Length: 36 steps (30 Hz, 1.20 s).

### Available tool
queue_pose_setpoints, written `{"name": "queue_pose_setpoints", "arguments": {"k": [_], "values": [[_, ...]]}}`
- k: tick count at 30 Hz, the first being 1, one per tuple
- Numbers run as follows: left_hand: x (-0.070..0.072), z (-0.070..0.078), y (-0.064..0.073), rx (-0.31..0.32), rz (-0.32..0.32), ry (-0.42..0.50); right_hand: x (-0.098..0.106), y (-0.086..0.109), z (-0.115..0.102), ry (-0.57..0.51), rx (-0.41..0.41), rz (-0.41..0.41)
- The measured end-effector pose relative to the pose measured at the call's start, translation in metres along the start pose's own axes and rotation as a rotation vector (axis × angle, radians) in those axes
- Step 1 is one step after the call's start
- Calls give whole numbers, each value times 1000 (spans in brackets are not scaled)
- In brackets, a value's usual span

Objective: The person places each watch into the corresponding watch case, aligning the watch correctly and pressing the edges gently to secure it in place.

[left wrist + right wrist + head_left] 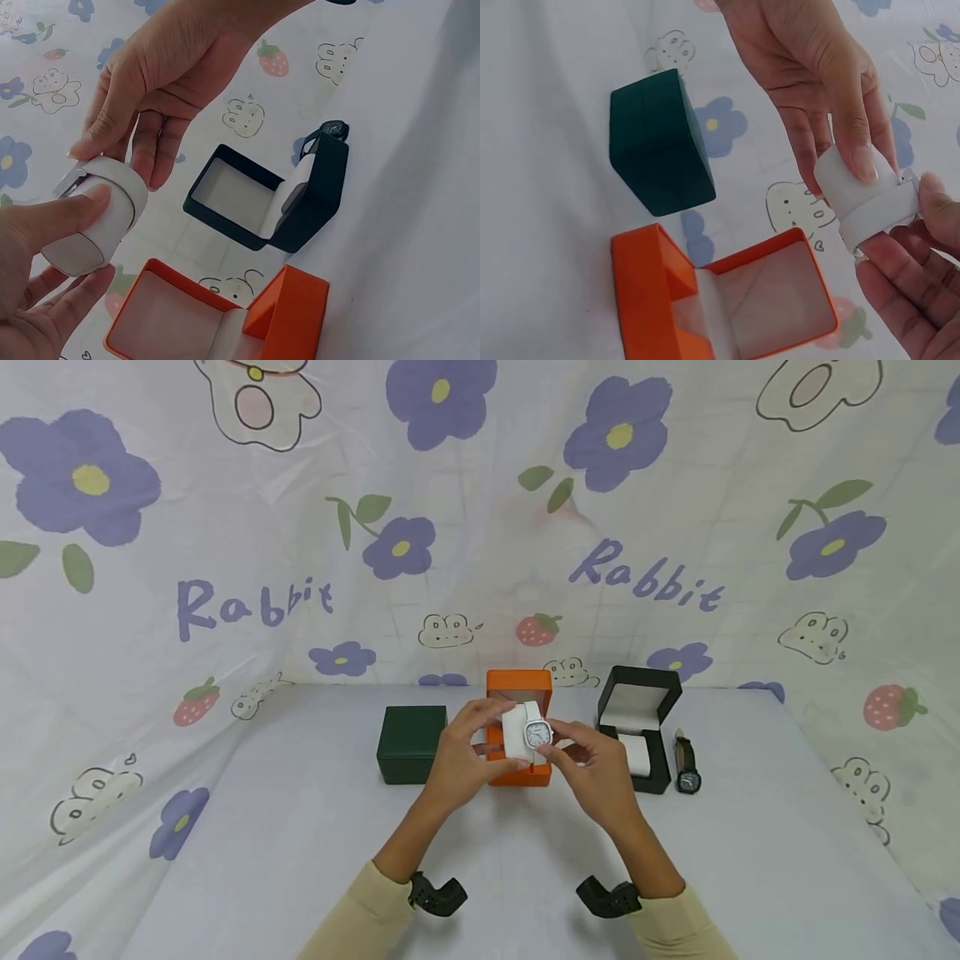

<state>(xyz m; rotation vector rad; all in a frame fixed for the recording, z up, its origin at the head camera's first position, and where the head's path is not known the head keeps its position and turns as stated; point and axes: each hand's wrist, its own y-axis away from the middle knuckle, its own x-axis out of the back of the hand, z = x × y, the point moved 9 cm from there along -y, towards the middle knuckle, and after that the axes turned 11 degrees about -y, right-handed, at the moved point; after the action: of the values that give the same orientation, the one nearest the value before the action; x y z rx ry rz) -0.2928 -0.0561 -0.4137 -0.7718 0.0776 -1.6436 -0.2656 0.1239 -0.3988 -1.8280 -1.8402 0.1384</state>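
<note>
A white wristwatch [537,734] with a squarish silver-rimmed dial is wrapped round a white cushion [514,735]. My left hand [459,757] grips the bare end of the cushion, thumb on one side and fingers on the other. At the watch end, my right hand [602,770] pinches the watch with thumb and fingers; its strap [881,217] circles the cushion in the right wrist view. Both hands hold these above the open orange box [519,680], covering much of it in the head view. The orange box's pale-lined lid [169,315] stands up.
Left of the orange box sits a closed dark green box [408,745]. On the right, an open black box [660,764] holds a white cushion [636,755]. Beside it lies a dark-strapped watch [687,768]. A patterned cloth [480,585] hangs behind the white table [300,860].
</note>
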Motion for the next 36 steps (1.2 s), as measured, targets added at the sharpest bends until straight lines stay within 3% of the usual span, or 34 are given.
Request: {"name": "queue_pose_setpoints", "arguments": {"k": [8, 16, 23, 30, 36], "values": [[3, 2, -2, -26, -29, -18, -4, 1, 0, -57, -35, -95], [3, -4, 2, -18, -82, 2, -3, -1, -2, -51, 68, -215], [3, 0, 2, -27, -119, 40, -13, -6, -1, -72, 79, -375], [-2, 2, 1, -41, -170, 63, -13, -8, -5, -50, 81, -384], [-2, 2, 2, -17, -218, 85, -10, -9, -7, -85, 86, -370]]}}
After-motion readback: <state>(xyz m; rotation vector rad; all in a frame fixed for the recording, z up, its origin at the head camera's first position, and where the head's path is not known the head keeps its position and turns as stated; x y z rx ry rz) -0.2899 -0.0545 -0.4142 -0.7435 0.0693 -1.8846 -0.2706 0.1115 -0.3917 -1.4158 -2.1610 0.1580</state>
